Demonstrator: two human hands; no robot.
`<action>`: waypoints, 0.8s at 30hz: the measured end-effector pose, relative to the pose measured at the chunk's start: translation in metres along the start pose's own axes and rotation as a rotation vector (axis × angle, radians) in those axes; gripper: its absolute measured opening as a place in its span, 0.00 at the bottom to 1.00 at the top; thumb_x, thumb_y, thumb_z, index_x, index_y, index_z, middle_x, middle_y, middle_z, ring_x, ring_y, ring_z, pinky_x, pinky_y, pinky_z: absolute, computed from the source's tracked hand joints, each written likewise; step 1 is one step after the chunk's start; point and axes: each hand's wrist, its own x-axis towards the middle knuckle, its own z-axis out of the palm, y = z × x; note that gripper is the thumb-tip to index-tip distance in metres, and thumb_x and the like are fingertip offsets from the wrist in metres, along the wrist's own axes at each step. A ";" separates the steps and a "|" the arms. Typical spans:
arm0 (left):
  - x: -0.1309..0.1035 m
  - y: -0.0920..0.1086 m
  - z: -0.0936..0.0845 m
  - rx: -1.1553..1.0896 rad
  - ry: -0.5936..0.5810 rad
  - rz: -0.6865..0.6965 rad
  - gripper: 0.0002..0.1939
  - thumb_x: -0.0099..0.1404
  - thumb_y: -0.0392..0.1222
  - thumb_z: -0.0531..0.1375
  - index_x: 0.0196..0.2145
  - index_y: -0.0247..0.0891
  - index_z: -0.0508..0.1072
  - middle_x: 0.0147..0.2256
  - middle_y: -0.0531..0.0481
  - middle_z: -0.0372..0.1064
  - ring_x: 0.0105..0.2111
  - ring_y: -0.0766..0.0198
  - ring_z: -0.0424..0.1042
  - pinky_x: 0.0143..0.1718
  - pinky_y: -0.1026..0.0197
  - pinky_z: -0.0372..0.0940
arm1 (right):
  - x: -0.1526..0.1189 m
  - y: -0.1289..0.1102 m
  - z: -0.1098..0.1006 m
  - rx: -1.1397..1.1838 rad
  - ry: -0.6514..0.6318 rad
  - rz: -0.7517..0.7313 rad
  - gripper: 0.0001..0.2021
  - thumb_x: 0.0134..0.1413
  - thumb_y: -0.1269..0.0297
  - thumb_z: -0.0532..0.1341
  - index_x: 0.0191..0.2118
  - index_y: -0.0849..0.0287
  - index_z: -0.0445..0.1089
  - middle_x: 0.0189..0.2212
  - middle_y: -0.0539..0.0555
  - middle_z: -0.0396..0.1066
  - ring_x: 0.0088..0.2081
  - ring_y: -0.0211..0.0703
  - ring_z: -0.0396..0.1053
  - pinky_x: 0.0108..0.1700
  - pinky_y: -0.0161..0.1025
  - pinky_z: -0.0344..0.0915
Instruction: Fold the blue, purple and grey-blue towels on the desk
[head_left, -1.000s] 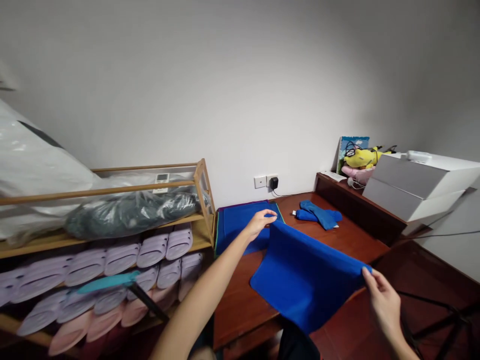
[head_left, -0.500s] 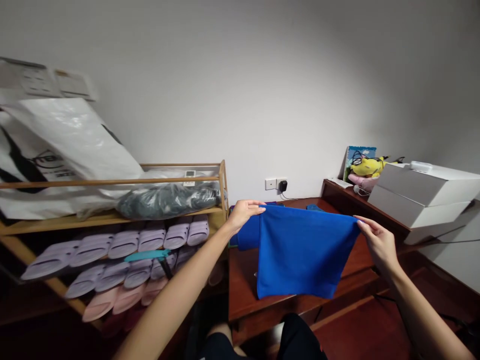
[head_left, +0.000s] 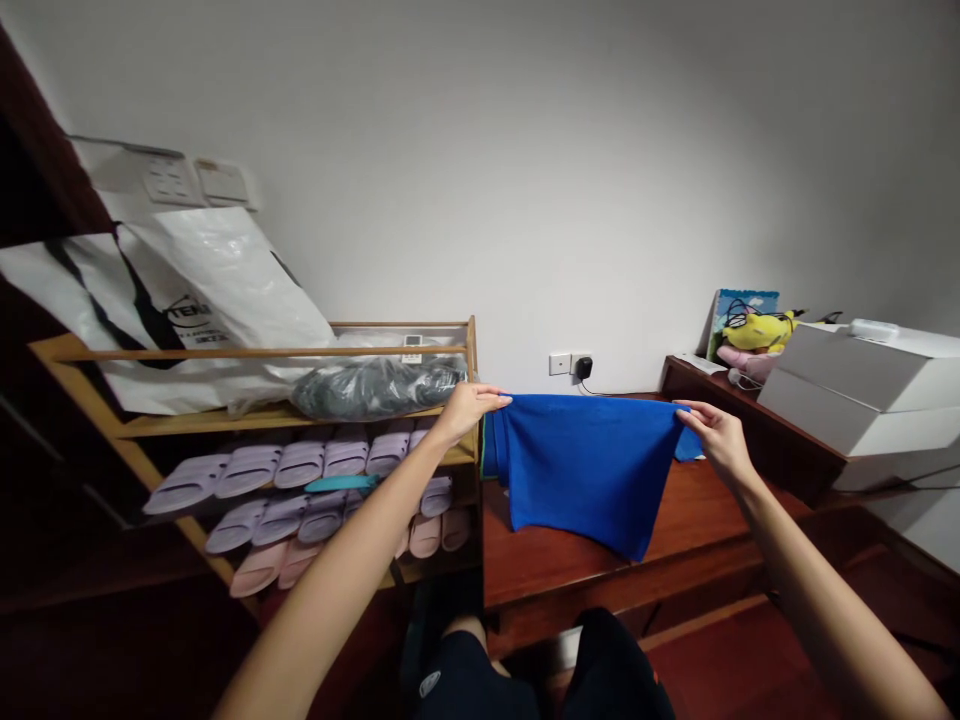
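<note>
A blue cloth point(head_left: 589, 470) hangs stretched between my two hands, over a reddish-brown wooden table point(head_left: 532, 575). My left hand point(head_left: 469, 408) pinches its upper left corner between thumb and fingers. At the upper right corner, my right hand point(head_left: 716, 432) grips it the same way. The cloth's lower edge dangles loose, with its right corner lowest. Behind it on the left, more folded blue fabric point(head_left: 493, 450) lies partly hidden. A small blue piece of cloth point(head_left: 688, 446) shows on the table beyond my right fingers.
To the left, a wooden rack point(head_left: 82, 350) carries white bags point(head_left: 225, 270) and rows of lilac slippers point(head_left: 251, 468). Pink slippers point(head_left: 259, 568) sit lower down. White boxes point(head_left: 832, 390) and a yellow plush toy point(head_left: 761, 330) stand at right. A black plug point(head_left: 583, 368) is in the wall socket.
The cloth and both hands have risen a little in view, and the lower edge has swung from level to slanting. The camera view has shifted left, showing more of the rack.
</note>
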 end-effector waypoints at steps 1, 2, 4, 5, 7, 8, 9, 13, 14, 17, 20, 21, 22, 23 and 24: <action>0.000 -0.003 -0.002 0.010 0.005 0.000 0.25 0.41 0.55 0.70 0.31 0.33 0.77 0.28 0.45 0.78 0.31 0.59 0.75 0.39 0.57 0.67 | 0.002 0.001 0.003 -0.013 0.002 -0.013 0.26 0.41 0.45 0.65 0.42 0.61 0.73 0.32 0.55 0.76 0.33 0.44 0.72 0.35 0.39 0.68; 0.000 -0.005 -0.003 0.019 0.011 0.000 0.25 0.41 0.55 0.70 0.31 0.33 0.77 0.28 0.45 0.78 0.30 0.59 0.75 0.38 0.57 0.67 | 0.005 0.003 0.005 -0.020 0.004 -0.022 0.27 0.40 0.44 0.65 0.42 0.61 0.74 0.33 0.55 0.76 0.34 0.45 0.72 0.36 0.39 0.69; 0.000 -0.009 -0.006 0.037 0.023 0.002 0.24 0.41 0.55 0.70 0.31 0.33 0.77 0.28 0.46 0.78 0.30 0.59 0.75 0.38 0.58 0.68 | 0.009 0.007 0.009 -0.022 0.003 -0.025 0.26 0.39 0.44 0.65 0.40 0.61 0.74 0.33 0.56 0.76 0.35 0.45 0.72 0.37 0.40 0.69; 0.000 -0.010 -0.007 0.048 0.027 0.003 0.24 0.41 0.54 0.70 0.31 0.33 0.77 0.27 0.46 0.77 0.30 0.59 0.75 0.37 0.58 0.68 | 0.011 0.009 0.010 -0.023 0.001 -0.027 0.26 0.39 0.44 0.66 0.39 0.61 0.74 0.33 0.56 0.76 0.35 0.46 0.72 0.38 0.40 0.69; 0.000 -0.011 -0.010 0.072 0.029 0.009 0.22 0.42 0.54 0.69 0.30 0.34 0.78 0.27 0.46 0.77 0.30 0.59 0.75 0.36 0.58 0.68 | 0.014 0.013 0.012 -0.024 -0.002 -0.030 0.25 0.39 0.44 0.66 0.38 0.61 0.75 0.32 0.56 0.76 0.34 0.45 0.72 0.39 0.40 0.69; -0.001 -0.011 -0.011 0.085 0.029 0.013 0.22 0.43 0.54 0.69 0.30 0.34 0.78 0.27 0.46 0.77 0.30 0.59 0.75 0.36 0.58 0.68 | 0.015 0.014 0.012 -0.022 -0.004 -0.030 0.25 0.38 0.45 0.66 0.37 0.61 0.75 0.32 0.56 0.76 0.34 0.45 0.72 0.39 0.40 0.69; -0.002 -0.010 -0.012 0.099 0.029 0.018 0.21 0.43 0.53 0.69 0.30 0.34 0.78 0.27 0.46 0.77 0.30 0.59 0.75 0.36 0.59 0.68 | 0.016 0.015 0.012 -0.019 -0.006 -0.028 0.24 0.38 0.45 0.66 0.36 0.61 0.75 0.31 0.56 0.76 0.34 0.45 0.72 0.38 0.40 0.69; -0.007 0.000 -0.014 0.153 0.044 0.056 0.18 0.44 0.53 0.68 0.28 0.35 0.79 0.28 0.47 0.78 0.30 0.58 0.74 0.35 0.59 0.67 | 0.017 0.015 0.011 0.012 -0.021 -0.017 0.24 0.37 0.46 0.68 0.37 0.61 0.74 0.28 0.54 0.75 0.31 0.43 0.72 0.36 0.38 0.69; -0.009 0.004 -0.015 0.166 0.048 0.068 0.18 0.45 0.54 0.67 0.28 0.36 0.79 0.28 0.48 0.78 0.31 0.58 0.74 0.35 0.59 0.67 | 0.017 0.014 0.010 0.022 -0.024 -0.012 0.24 0.37 0.47 0.68 0.37 0.61 0.74 0.28 0.54 0.75 0.31 0.42 0.71 0.35 0.38 0.69; -0.016 0.020 -0.017 0.203 0.058 0.105 0.16 0.47 0.53 0.66 0.26 0.37 0.78 0.26 0.50 0.77 0.30 0.59 0.73 0.33 0.61 0.67 | 0.017 0.008 0.007 0.042 -0.010 0.006 0.23 0.36 0.48 0.69 0.36 0.60 0.74 0.27 0.53 0.75 0.29 0.41 0.71 0.33 0.37 0.68; -0.029 0.042 -0.021 0.258 0.019 0.147 0.15 0.51 0.53 0.64 0.24 0.37 0.77 0.21 0.52 0.74 0.24 0.62 0.71 0.29 0.64 0.65 | 0.014 -0.003 0.000 0.020 0.006 0.011 0.21 0.36 0.49 0.69 0.33 0.61 0.74 0.24 0.52 0.73 0.27 0.39 0.68 0.31 0.36 0.66; -0.035 0.050 -0.024 0.290 -0.001 0.163 0.15 0.53 0.53 0.63 0.24 0.37 0.77 0.20 0.53 0.72 0.22 0.64 0.70 0.27 0.65 0.64 | 0.012 -0.008 -0.003 0.002 0.000 0.010 0.20 0.37 0.49 0.69 0.33 0.61 0.74 0.22 0.52 0.72 0.26 0.39 0.68 0.29 0.35 0.65; -0.042 0.058 -0.026 0.326 -0.015 0.179 0.15 0.55 0.52 0.62 0.25 0.37 0.76 0.18 0.54 0.70 0.21 0.65 0.68 0.25 0.66 0.63 | 0.009 -0.014 -0.006 -0.021 -0.010 0.009 0.20 0.37 0.49 0.69 0.33 0.60 0.74 0.21 0.51 0.71 0.25 0.39 0.67 0.27 0.35 0.64; -0.049 0.066 -0.028 0.362 -0.022 0.190 0.14 0.56 0.52 0.61 0.26 0.37 0.76 0.17 0.55 0.69 0.19 0.67 0.67 0.24 0.66 0.62 | 0.006 -0.020 -0.009 -0.044 -0.024 0.007 0.20 0.38 0.49 0.68 0.33 0.60 0.74 0.21 0.51 0.71 0.24 0.39 0.66 0.26 0.34 0.63; -0.057 0.074 -0.031 0.394 -0.023 0.194 0.14 0.57 0.52 0.61 0.27 0.38 0.75 0.16 0.56 0.67 0.18 0.68 0.65 0.23 0.67 0.61 | 0.002 -0.026 -0.013 -0.063 -0.039 0.003 0.19 0.39 0.49 0.68 0.33 0.59 0.74 0.21 0.51 0.71 0.24 0.39 0.66 0.25 0.34 0.62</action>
